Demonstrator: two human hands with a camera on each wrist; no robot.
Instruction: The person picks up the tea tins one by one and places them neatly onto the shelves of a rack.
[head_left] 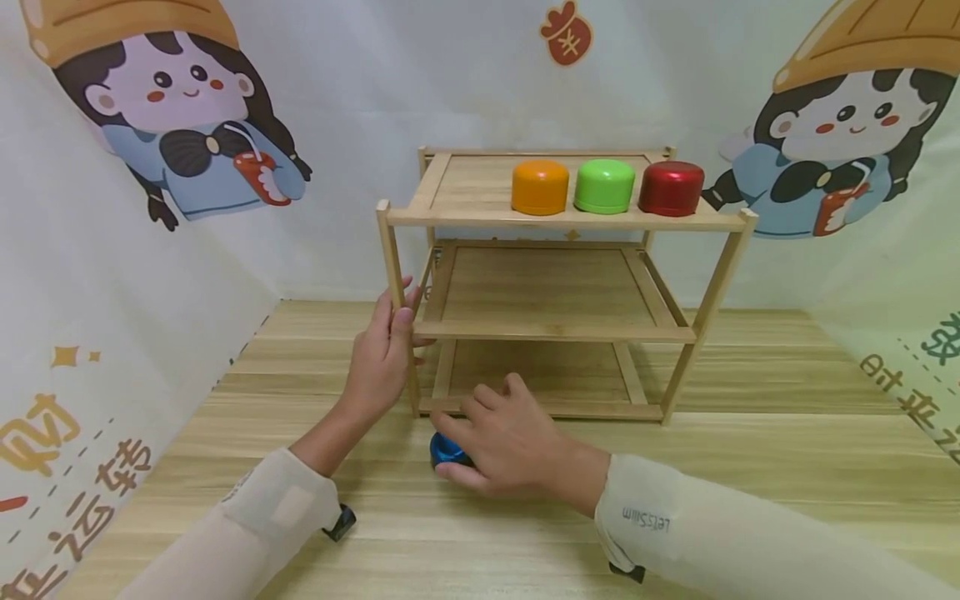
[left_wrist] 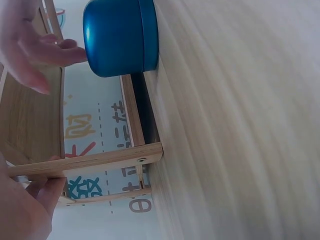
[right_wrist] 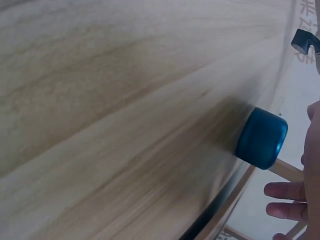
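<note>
In the head view, my left hand [head_left: 377,364] grips the left front post of a three-tier wooden shelf rack [head_left: 555,333], thumb in front and fingers behind. A small shiny blue round-topped canister [head_left: 446,450] stands on the table before the rack's lower left corner. Over it hovers my right hand [head_left: 517,446], its fingers spread and loosely bent, partly covering the canister from above. The left wrist view shows the blue canister [left_wrist: 120,37] upright on the tabletop, with a right fingertip close to its top. In the right wrist view, fingers [right_wrist: 285,191] show beside the canister [right_wrist: 262,138].
On the rack's top tier, toward the right, an orange canister [head_left: 540,188], a green canister [head_left: 604,187] and a red canister [head_left: 671,189] stand in a row. A printed cloth backdrop [head_left: 360,100] rises behind the wood-grain table [head_left: 750,483].
</note>
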